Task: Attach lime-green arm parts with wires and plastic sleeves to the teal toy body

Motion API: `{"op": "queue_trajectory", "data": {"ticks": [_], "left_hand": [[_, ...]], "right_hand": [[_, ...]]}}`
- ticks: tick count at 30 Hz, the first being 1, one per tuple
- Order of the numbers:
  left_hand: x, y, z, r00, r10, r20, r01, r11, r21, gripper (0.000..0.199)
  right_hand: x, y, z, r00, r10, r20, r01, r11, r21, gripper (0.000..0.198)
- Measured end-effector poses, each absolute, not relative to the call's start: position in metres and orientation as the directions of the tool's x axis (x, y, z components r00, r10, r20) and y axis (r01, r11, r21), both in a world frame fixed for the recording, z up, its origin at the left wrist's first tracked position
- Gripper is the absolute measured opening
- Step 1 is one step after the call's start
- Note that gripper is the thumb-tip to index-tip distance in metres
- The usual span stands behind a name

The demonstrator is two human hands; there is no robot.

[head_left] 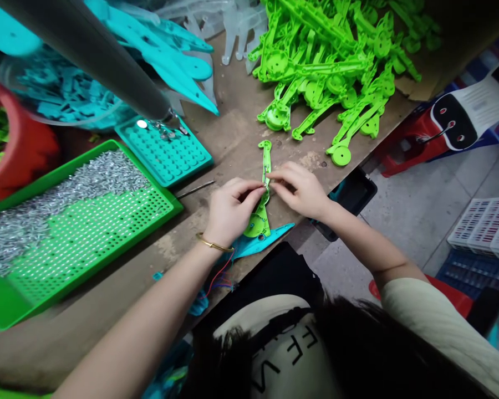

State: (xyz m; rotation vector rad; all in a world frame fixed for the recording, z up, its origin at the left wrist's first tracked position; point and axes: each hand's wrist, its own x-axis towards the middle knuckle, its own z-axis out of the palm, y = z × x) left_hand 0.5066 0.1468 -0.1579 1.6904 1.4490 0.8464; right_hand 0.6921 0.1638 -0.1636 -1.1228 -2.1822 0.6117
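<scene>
A long lime-green plastic part (258, 224) with a rounded lower end lies near the table's front edge. Under that end pokes out a flat turquoise plastic piece (255, 245). My left hand (233, 208), a gold bangle at its wrist, pinches at the middle of the green part; whatever sits between thumb and forefinger is hidden. From the other side my right hand (301, 188) has its thumb and forefinger at the same stretch, near a small thin metallic bit (265, 172). The fingertips are too small to show if the right hand grips it.
Many lime-green parts (316, 72) are heaped at the back. A green perforated tray (91, 238) of small metal pieces and a turquoise tray (166, 152) stand left. A dark pole (108, 55) slants above them. A metal rod (196, 189) lies beside my left hand.
</scene>
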Motion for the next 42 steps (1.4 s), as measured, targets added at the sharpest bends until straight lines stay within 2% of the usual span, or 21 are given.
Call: {"op": "queue_trajectory", "data": {"ticks": [5,10,14,17,22,26,32,37,42], "left_hand": [[0.505,0.146,-0.159,0.228,0.973,0.037,0.569,-0.164,0.806,0.022],[0.505,0.146,-0.161,0.234,0.972,0.021,0.590,-0.159,0.791,0.020],[0.506,0.145,-0.159,0.232,0.973,0.006,0.592,-0.146,0.793,0.018],[0.505,0.140,-0.155,0.215,0.977,0.004,0.635,-0.142,0.759,0.018],[0.501,0.128,-0.150,0.276,0.959,0.057,0.742,-0.251,0.622,0.021],[0.503,0.119,-0.150,0.277,0.958,0.070,0.779,-0.267,0.567,0.021],[0.506,0.115,-0.152,0.238,0.962,0.137,0.752,-0.271,0.601,0.018],[0.506,0.118,-0.156,0.217,0.966,0.140,0.754,-0.257,0.605,0.022],[0.506,0.122,-0.159,0.215,0.972,0.096,0.763,-0.229,0.605,0.022]], "right_hand": [[0.693,0.166,-0.162,-0.503,0.788,0.354,0.453,0.590,-0.669,0.017],[0.692,0.166,-0.166,-0.478,0.837,0.266,0.397,0.476,-0.784,0.012],[0.692,0.165,-0.168,-0.468,0.855,0.224,0.381,0.424,-0.821,0.009],[0.691,0.161,-0.168,-0.476,0.852,0.218,0.412,0.435,-0.801,0.009],[0.687,0.152,-0.169,-0.488,0.850,0.198,0.492,0.455,-0.742,0.009],[0.685,0.148,-0.170,-0.476,0.846,0.242,0.525,0.494,-0.693,0.009],[0.688,0.143,-0.167,-0.477,0.832,0.283,0.477,0.515,-0.712,0.013],[0.692,0.152,-0.162,-0.501,0.836,0.224,0.429,0.465,-0.774,0.015],[0.693,0.161,-0.164,-0.519,0.839,0.162,0.572,0.482,-0.664,0.017]]}}
